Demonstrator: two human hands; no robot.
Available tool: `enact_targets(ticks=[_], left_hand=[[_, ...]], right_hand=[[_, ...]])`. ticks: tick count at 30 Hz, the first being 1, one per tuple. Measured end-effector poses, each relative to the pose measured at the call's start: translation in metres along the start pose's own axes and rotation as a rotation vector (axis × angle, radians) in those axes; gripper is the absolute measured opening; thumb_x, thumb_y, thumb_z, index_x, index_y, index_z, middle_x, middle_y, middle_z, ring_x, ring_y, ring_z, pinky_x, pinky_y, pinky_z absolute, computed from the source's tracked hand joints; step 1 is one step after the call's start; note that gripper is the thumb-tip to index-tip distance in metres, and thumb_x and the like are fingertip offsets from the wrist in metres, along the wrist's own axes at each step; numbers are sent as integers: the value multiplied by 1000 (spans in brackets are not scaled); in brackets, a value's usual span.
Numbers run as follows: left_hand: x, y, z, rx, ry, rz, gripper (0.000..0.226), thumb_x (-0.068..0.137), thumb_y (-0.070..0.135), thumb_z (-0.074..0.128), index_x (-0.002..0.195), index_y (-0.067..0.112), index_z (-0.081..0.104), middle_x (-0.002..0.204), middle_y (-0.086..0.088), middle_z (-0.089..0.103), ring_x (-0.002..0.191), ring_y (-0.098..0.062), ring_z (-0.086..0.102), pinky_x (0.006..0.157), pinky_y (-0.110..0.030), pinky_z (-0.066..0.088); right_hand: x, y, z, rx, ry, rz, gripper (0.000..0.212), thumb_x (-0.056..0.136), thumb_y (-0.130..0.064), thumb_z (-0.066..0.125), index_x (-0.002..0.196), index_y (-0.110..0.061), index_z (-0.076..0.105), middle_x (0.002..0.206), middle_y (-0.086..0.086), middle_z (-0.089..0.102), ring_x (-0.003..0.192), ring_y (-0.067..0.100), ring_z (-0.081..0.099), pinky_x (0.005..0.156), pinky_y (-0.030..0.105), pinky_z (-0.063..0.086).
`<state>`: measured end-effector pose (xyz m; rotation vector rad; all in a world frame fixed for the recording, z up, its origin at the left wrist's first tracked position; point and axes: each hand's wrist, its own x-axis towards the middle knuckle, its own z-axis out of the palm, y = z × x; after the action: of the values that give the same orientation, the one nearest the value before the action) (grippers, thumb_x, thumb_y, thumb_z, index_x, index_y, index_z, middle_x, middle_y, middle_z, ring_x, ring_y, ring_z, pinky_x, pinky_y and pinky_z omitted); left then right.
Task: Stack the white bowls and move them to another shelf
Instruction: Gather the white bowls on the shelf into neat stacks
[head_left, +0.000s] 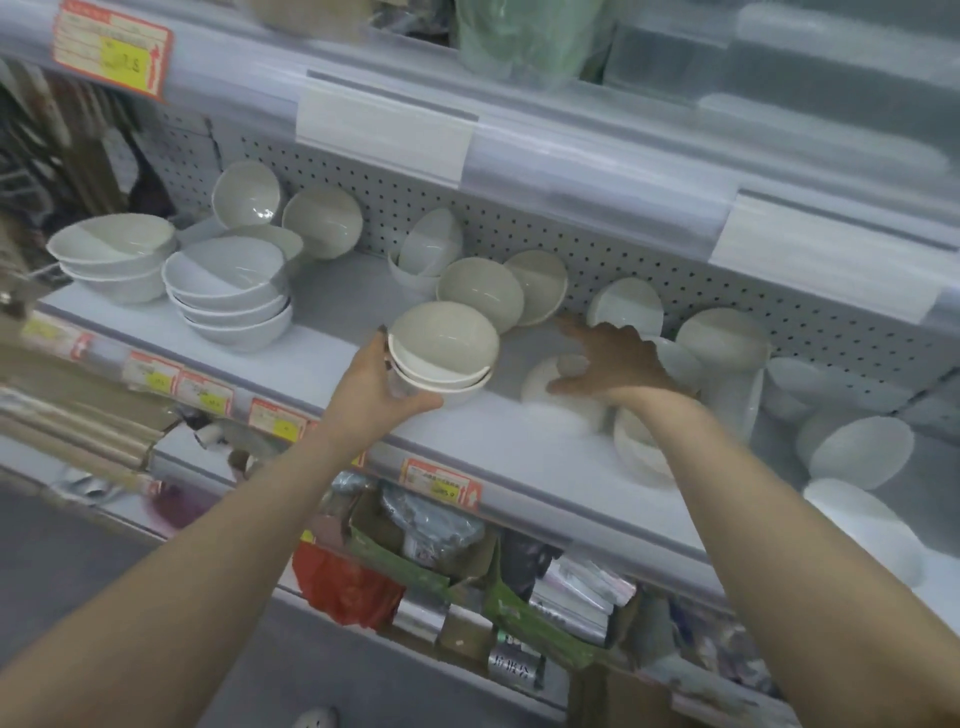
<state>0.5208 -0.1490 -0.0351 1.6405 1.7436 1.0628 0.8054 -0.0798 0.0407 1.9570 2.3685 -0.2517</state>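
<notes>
My left hand (382, 387) grips a short stack of white bowls (444, 358) just above the middle shelf (332, 358). My right hand (613, 361) rests with spread fingers on an upturned white bowl (540, 387) lying on the shelf to the right of that stack. Two other bowl stacks (228, 291) stand at the shelf's left. Several loose bowls (480, 293) lean against the pegboard back wall, and more bowls (722, 338) lie scattered at the right.
An upper shelf (571, 140) with price-label holders overhangs the bowls. Below the middle shelf sit packaged goods (431, 561) and a red bag (345, 590). Red and yellow price tags (441, 483) line the shelf edge.
</notes>
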Motion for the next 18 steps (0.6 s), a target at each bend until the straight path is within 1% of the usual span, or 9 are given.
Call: enact_targets(ticks=[2,5,6,9,11,13,15,17,18], left_hand=[[-6,-1,4,41,33,-75,98,67,39,89,144,11,35,136,-7,53,122,-26,53,99,-38,47],[-20,1,13,114,40,-186,102,71,39,86,149,7,29,141,-11,51,127,-29,50,102,-39,42],[-24,2,16,143,33,-192,100,73,39,85,149,6,30,142,-12,50,128,-30,50,103,-38,41],[-34,6,20,202,6,-169,94,75,40,83,147,7,33,143,-12,50,129,-29,49,103,-39,41],[-35,11,19,203,-7,-175,92,76,40,83,146,7,34,142,-12,51,129,-29,50,103,-39,41],[-33,13,18,198,-9,-189,88,76,39,82,144,6,37,139,-11,53,126,-28,51,101,-38,42],[-32,13,17,209,36,-203,76,75,39,83,132,6,46,127,-11,58,117,-28,56,95,-37,45],[-32,10,15,258,93,-182,55,74,42,83,109,9,54,106,-7,60,103,-28,58,87,-39,48],[-33,10,13,304,95,-159,47,75,44,82,98,13,55,97,-4,57,97,-26,57,84,-39,49]], right_hand=[[1,9,2,-84,-101,-76,103,67,-59,78,151,-37,24,144,5,42,129,33,40,101,46,37],[7,11,9,-184,-161,-201,110,60,-55,83,150,-34,23,141,5,40,126,32,42,92,41,36],[11,10,13,-197,-174,-226,112,59,-54,84,150,-33,22,141,4,39,125,32,42,92,41,36],[17,6,15,-225,-225,-252,123,53,-51,87,153,-35,17,147,4,35,127,32,42,101,44,39],[20,4,14,-214,-266,-255,127,50,-48,89,153,-37,15,149,4,33,127,33,42,101,48,43],[22,3,14,-206,-271,-260,127,47,-49,89,151,-38,18,145,3,35,124,32,44,98,49,45],[23,4,16,-184,-235,-249,124,45,-51,87,149,-39,20,139,3,38,119,33,46,94,49,47],[22,7,19,-126,-163,-233,125,46,-54,85,148,-40,16,135,4,38,117,34,46,93,48,47],[22,10,20,-64,-116,-222,125,47,-55,84,149,-41,13,137,5,37,119,35,45,95,47,46]])
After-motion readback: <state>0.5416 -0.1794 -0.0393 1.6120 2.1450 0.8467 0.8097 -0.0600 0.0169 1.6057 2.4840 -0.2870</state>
